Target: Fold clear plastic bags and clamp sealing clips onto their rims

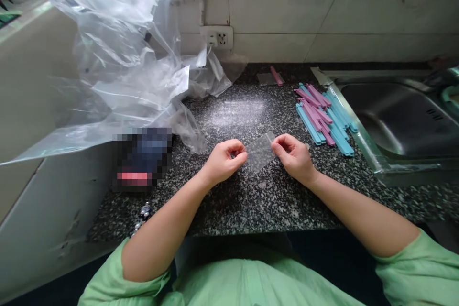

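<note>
Between my two hands a small clear plastic bag (260, 154) is stretched above the speckled granite counter (272, 213). My left hand (225, 160) pinches its left edge with thumb and forefinger. At the upper right corner, my right hand (294, 157) grips the bag the same way. To the right of that hand lies a loose pile of pink sealing clips (314, 114) and blue sealing clips (337, 129). One more pink clip (276, 76) rests on a small clear bag (266, 79) near the wall.
Large crumpled clear plastic bags (132, 67) fill the left side. Before them lies a phone (148, 153), blurred out, with a beaded strap (143, 215) near it. A steel sink (401, 119) is set in at right. A wall socket (217, 37) holds a plug.
</note>
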Motion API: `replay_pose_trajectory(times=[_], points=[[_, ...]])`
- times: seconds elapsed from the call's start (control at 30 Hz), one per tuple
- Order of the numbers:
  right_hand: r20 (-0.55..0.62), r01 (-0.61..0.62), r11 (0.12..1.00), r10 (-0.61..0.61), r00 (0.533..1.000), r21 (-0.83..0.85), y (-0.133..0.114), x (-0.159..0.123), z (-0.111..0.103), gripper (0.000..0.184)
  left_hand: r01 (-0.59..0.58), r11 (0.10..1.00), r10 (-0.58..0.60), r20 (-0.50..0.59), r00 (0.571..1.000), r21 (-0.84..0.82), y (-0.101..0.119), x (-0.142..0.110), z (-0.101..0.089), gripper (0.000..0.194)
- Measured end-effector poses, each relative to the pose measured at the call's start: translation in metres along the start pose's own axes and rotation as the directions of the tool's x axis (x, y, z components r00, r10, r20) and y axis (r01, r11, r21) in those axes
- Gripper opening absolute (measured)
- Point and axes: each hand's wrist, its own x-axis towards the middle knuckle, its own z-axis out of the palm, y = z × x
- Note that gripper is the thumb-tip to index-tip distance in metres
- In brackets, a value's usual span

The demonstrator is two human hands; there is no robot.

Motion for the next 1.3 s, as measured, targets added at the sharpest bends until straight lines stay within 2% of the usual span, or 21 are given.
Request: replay_pose_trajectory(times=[0.23,0.4,0.6,0.9,1.07,1.2,1.3], points=[[0.0,-0.038,0.995,0.038,0.999,0.094,0.004,-0.001,-0.002,0.036,-0.006,1.0,0.005,0.064,0.998,0.018,0.0,-0.002,0.0,0.022],[-0.003,-0.023,0.997,0.023,1.0,0.074,0.001,0.0,-0.002,0.036,0.064,0.998,-0.063,0.045,0.997,-0.021,-0.004,-0.002,0.003,0.022],[0.021,-0.073,0.986,0.071,0.997,0.147,0.001,0.003,0.001,0.03,0.055,0.994,-0.058,-0.033,0.998,-0.096,-0.007,0.0,0.003,0.02],[0.048,-0.028,0.991,0.022,0.999,0.128,-0.001,0.0,-0.003,0.026,-0.012,0.99,-0.002,0.102,0.995,0.139,-0.001,-0.003,0.0,0.031],[0.214,0.058,0.996,-0.071,0.974,0.069,-0.005,-0.003,0.0,0.022,-0.013,0.998,0.012,-0.023,1.0,-0.067,0.001,-0.003,0.004,0.019],[0.247,0.022,0.998,-0.036,0.968,0.062,-0.009,-0.003,0.005,0.019,-0.08,0.985,0.066,-0.097,0.993,-0.149,0.002,-0.002,0.008,0.023],[0.285,-0.003,1.0,-0.002,0.959,0.019,-0.009,-0.004,0.008,0.018,-0.065,0.971,0.026,-0.165,0.986,-0.232,0.0,-0.001,0.007,0.023]])
